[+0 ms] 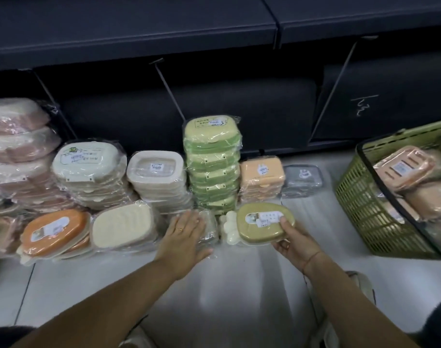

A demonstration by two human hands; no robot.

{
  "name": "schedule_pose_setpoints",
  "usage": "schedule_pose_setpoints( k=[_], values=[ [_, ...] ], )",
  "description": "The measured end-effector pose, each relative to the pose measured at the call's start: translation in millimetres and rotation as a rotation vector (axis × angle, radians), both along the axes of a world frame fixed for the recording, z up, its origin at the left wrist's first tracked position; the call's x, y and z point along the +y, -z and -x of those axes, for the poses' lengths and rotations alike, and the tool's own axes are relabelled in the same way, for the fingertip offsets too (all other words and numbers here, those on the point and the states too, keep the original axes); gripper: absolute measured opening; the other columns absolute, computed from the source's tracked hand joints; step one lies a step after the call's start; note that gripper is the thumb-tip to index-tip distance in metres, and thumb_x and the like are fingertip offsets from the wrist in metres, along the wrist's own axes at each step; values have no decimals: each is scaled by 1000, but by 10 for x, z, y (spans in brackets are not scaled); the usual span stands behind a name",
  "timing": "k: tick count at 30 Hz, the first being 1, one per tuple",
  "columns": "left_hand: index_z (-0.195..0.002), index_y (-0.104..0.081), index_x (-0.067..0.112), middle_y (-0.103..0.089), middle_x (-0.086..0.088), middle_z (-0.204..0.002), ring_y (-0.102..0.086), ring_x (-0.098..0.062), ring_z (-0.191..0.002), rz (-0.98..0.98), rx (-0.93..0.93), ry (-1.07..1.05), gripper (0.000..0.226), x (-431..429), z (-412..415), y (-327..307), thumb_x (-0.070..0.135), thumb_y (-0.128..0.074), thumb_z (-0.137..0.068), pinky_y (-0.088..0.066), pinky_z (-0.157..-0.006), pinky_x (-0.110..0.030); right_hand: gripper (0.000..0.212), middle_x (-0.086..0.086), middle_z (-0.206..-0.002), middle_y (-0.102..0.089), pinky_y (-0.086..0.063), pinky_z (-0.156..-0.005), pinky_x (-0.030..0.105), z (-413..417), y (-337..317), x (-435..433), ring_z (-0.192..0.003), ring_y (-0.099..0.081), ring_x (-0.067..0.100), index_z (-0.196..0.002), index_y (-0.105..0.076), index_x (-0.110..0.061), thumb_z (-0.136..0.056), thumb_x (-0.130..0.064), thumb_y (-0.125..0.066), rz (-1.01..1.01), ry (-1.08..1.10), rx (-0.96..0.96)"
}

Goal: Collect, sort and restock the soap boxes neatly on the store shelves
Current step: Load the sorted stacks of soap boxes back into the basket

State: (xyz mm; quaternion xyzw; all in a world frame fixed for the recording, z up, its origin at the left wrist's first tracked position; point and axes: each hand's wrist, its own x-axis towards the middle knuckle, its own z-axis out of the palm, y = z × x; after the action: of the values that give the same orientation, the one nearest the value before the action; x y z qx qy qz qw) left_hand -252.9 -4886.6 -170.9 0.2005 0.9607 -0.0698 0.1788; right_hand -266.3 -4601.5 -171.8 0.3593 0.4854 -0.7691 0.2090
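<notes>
Olive-green oval plastic soap box (262, 226), film-wrapped: held low near the pale floor (239, 285), near edge pinched by right hand (293, 243). Left hand (186, 229) flat, fingers straight, on clear packet (207, 228). Likely light, rigid, slippery; grip rims.

Pretty dim overall, the black shelf (139, 28) above the green stack (211, 167) just eats light. Floor (227, 285) below that stack glares white, wrappers (88, 172) left of it shine, and everything far out bends and smears.

left hand (186, 237): gold ring (178, 229) on a finger | right hand (296, 247): thin cord (312, 257) at wrist | forearms bare
</notes>
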Motion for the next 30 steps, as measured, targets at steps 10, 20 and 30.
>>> schedule_pose_setpoints(
  k=[10, 20, 30],
  values=[
    [-144, -36, 10, -48, -18, -145, -44, -33, -134, -90, -57, -175, 81, -57, -92, 335, 68, -7, -97, -16, -112, -41, 57, 11, -115, -57, -55, -66, 32, 224, 500, -78, -82, -60, 19, -133, -46, -10, -86, -25, -73, -357, -39, -41],
    [-132, -59, 7, -58, -17, -134, -54, -38, -125, -198, -65, -248, 94, 194, 94, 198, 73, -6, -92, -41, -103, -54, 84, 17, -154, -19, -32, -111, 46, 408, 55, 62, -138, -31, 37, -153, -15, -14, -91, -56, -53, -832, -521, -94],
    [-150, -32, 14, -34, -5, -153, -28, -24, -141, -676, 90, -30, 98, 2341, 1077, -1020, 80, -16, -79, -20, -116, -38, 45, 5, -103, -60, -48, -78, 29, 1361, -1583, 1676, -100, -59, 19, -109, -58, -10, -98, -51, -41, -962, -899, 252]
  ],
)
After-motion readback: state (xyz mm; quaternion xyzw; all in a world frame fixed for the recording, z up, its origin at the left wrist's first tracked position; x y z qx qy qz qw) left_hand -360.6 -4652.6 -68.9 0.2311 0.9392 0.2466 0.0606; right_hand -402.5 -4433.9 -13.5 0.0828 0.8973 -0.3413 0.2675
